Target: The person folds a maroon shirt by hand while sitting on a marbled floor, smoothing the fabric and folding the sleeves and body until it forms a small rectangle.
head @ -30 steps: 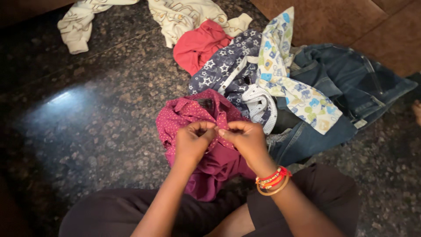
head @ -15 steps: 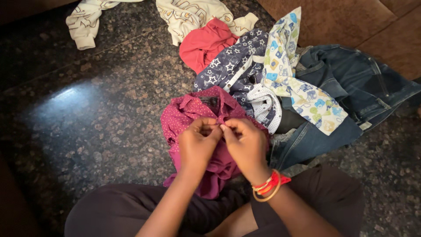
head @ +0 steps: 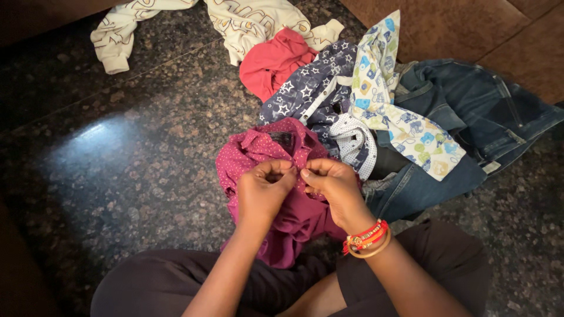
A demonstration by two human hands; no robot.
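2 hands meet at the front of a dark pink dotted shirt (head: 258,154). It lies on the dark speckled floor (head: 117,170) by the person's knees. Its collar points away, toward the pile of clothes (head: 376,111), and its long side runs back to the lap. The left hand (head: 262,191) and right hand (head: 333,185) each pinch the cloth with fingers pressed together.

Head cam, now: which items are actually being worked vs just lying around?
In hand: magenta dotted shirt, pinched by left hand and right hand.

Lying about: navy star-print shirt, red garment, cream printed sweatshirt, blue denim jeans, cartoon-print white cloth.
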